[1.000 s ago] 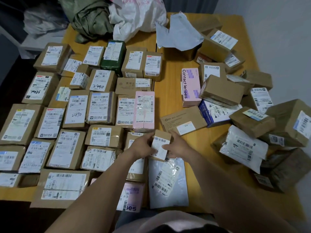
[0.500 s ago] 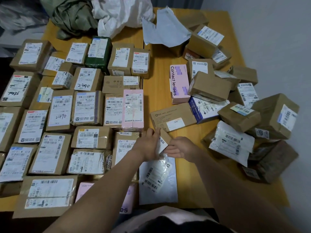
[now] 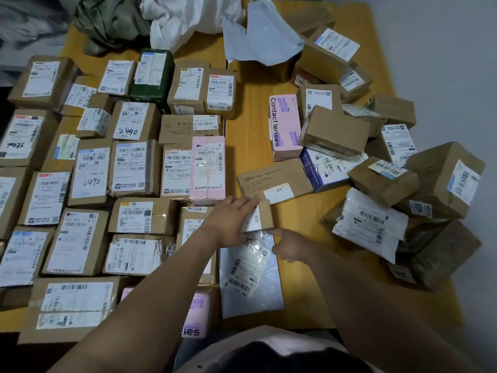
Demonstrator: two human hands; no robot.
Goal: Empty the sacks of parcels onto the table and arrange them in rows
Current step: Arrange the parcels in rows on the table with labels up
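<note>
The left hand (image 3: 228, 219) grips a small cardboard box (image 3: 265, 215) by its left end, holding it just above the desk (image 3: 250, 103) near the middle. The right hand (image 3: 289, 246) grips nothing: its forefinger points straight at the box's near edge and the other fingers are loosely curled. Below them lies a flat white mailing bag (image 3: 250, 286). Labelled parcels lie in rows (image 3: 88, 176) on the left, and a loose heap (image 3: 382, 181) is on the right. A green sack (image 3: 107, 20) and a white sack (image 3: 183, 17) lie crumpled at the far edge.

Yellow wooden table (image 3: 252, 130) against a plain pale wall (image 3: 443, 49).
</note>
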